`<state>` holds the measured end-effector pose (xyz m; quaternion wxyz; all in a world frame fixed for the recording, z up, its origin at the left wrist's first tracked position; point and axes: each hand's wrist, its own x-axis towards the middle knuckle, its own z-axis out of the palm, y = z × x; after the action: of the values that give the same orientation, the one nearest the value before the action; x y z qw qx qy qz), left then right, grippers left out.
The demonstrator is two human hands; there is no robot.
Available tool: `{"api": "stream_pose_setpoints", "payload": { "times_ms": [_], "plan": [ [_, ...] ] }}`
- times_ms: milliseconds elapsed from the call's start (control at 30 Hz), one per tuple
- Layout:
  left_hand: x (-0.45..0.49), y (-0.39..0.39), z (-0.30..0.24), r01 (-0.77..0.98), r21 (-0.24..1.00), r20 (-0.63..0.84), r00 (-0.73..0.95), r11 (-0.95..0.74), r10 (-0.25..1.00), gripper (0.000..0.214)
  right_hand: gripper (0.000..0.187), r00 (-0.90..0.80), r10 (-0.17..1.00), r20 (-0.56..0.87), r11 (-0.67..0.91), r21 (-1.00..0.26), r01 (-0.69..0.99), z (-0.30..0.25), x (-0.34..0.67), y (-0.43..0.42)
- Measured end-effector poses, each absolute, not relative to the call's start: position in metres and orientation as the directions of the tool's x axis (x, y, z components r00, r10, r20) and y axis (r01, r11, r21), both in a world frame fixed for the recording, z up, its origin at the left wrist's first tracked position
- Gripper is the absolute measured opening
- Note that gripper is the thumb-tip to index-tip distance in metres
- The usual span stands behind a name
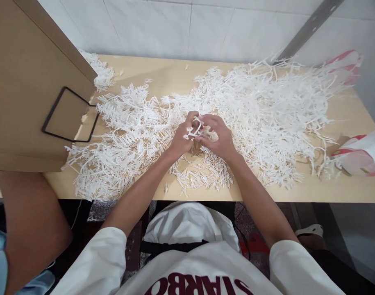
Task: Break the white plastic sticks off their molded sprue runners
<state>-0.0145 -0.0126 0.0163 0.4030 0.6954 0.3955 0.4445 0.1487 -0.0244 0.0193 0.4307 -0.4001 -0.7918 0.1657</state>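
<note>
Between my two hands is a small white branched plastic piece point(197, 128), with short prongs sticking out on its left side. My left hand point(187, 130) is closed on it, fingers bent around its stem. From the other side, the fingers and thumb of my right hand point(217, 137) pinch the same piece. Both hands are just above the tabletop. A large heap of white branched plastic pieces point(267, 114) lies to the right, and a lower pile of similar pieces point(122, 143) spreads to the left. Small loose bits point(205, 174) lie just in front of my hands.
A cardboard box point(30, 90) stands at the left, beside a black wire frame point(48, 116). Red-and-white plastic bags point(365, 153) are at the right. A tiled wall point(175, 28) and a metal post point(310, 30) bound the wooden table point(344, 188). Another person's arm point(30, 221) shows lower left.
</note>
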Motion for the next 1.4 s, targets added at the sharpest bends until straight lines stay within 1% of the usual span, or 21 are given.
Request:
{"api": "stream_pose_setpoints", "payload": {
  "times_ms": [67,133,167,267,367,433,500,600,700,767,867,933,967,1000,1067,1133,1167,1233,1300,1333,1400],
  "plan": [
    [-0.016,-0.011,0.013,0.236,0.887,0.326,0.291,-0.398,0.9,0.027,0.039,-0.327,0.754,0.57,0.645,-0.547,0.534,0.018,0.149,-0.024],
    [-0.016,-0.01,0.012,0.267,0.861,0.35,0.308,-0.433,0.885,0.026,0.024,-0.277,0.754,0.596,0.63,-0.537,0.561,0.018,0.149,-0.024],
    [-0.015,-0.009,0.012,0.272,0.852,0.356,0.325,-0.448,0.876,0.025,0.02,-0.24,0.756,0.609,0.619,-0.545,0.565,0.019,0.149,-0.025],
    [-0.011,-0.009,0.012,0.284,0.847,0.333,0.374,-0.449,0.866,0.02,0.026,-0.112,0.782,0.613,0.569,-0.628,0.532,0.022,0.151,-0.025],
    [-0.008,-0.011,0.015,0.288,0.86,0.296,0.393,-0.422,0.871,0.02,0.039,0.01,0.857,0.515,0.462,-0.775,0.431,0.021,0.153,-0.023],
    [-0.007,-0.012,0.018,0.249,0.882,0.278,0.411,-0.401,0.868,0.018,0.043,0.059,0.892,0.449,0.401,-0.844,0.357,0.02,0.153,-0.022],
    [-0.007,-0.013,0.02,0.17,0.918,0.266,0.408,-0.359,0.873,0.02,0.041,0.068,0.9,0.43,0.389,-0.865,0.318,0.02,0.152,-0.022],
    [-0.007,-0.009,0.021,0.047,0.956,0.256,0.35,-0.29,0.901,0.025,0.033,0.033,0.873,0.486,0.445,-0.823,0.354,0.024,0.15,-0.023],
    [-0.008,-0.004,0.022,-0.06,0.962,0.271,0.259,-0.265,0.927,0.031,0.031,-0.005,0.808,0.59,0.515,-0.701,0.494,0.027,0.15,-0.023],
    [-0.011,-0.002,0.024,-0.155,0.951,0.297,0.202,-0.269,0.933,0.034,0.032,-0.043,0.776,0.629,0.537,-0.623,0.569,0.025,0.151,-0.021],
    [-0.015,-0.002,0.028,-0.274,0.928,0.303,0.158,-0.253,0.94,0.035,0.052,-0.151,0.796,0.586,0.544,-0.584,0.603,0.019,0.154,-0.016],
    [-0.018,-0.002,0.032,-0.281,0.932,0.274,0.139,-0.228,0.952,0.036,0.064,-0.273,0.824,0.496,0.547,-0.572,0.612,0.014,0.154,-0.014],
    [-0.02,-0.003,0.033,-0.259,0.941,0.259,0.128,-0.219,0.957,0.038,0.064,-0.327,0.831,0.451,0.548,-0.558,0.623,0.012,0.154,-0.014],
    [-0.021,-0.003,0.034,-0.227,0.949,0.248,0.117,-0.217,0.962,0.04,0.059,-0.366,0.832,0.416,0.55,-0.535,0.641,0.011,0.153,-0.014],
    [-0.025,-0.002,0.036,-0.188,0.955,0.254,0.105,-0.232,0.961,0.043,0.037,-0.385,0.831,0.403,0.549,-0.475,0.688,0.009,0.151,-0.016],
    [-0.028,-0.001,0.038,-0.206,0.946,0.276,0.107,-0.251,0.955,0.041,0.017,-0.361,0.821,0.443,0.546,-0.422,0.724,0.009,0.15,-0.017],
    [-0.03,0.001,0.04,-0.225,0.94,0.282,0.099,-0.255,0.954,0.038,0.013,-0.347,0.812,0.468,0.547,-0.406,0.732,0.009,0.151,-0.017],
    [-0.034,0.003,0.042,-0.273,0.93,0.269,0.047,-0.246,0.962,0.03,0.013,-0.315,0.8,0.51,0.544,-0.397,0.739,0.01,0.153,-0.017],
    [-0.037,0.004,0.044,-0.377,0.897,0.247,-0.001,-0.23,0.969,0.019,0.017,-0.28,0.794,0.539,0.542,-0.421,0.727,0.012,0.155,-0.017],
    [-0.038,0.005,0.045,-0.446,0.867,0.246,-0.005,-0.223,0.969,0.017,0.018,-0.26,0.796,0.546,0.543,-0.455,0.706,0.014,0.155,-0.018],
    [-0.04,0.004,0.047,-0.566,0.8,0.261,0.032,-0.198,0.965,0.019,0.02,-0.231,0.823,0.519,0.534,-0.571,0.623,0.02,0.152,-0.021]
  ]
}}
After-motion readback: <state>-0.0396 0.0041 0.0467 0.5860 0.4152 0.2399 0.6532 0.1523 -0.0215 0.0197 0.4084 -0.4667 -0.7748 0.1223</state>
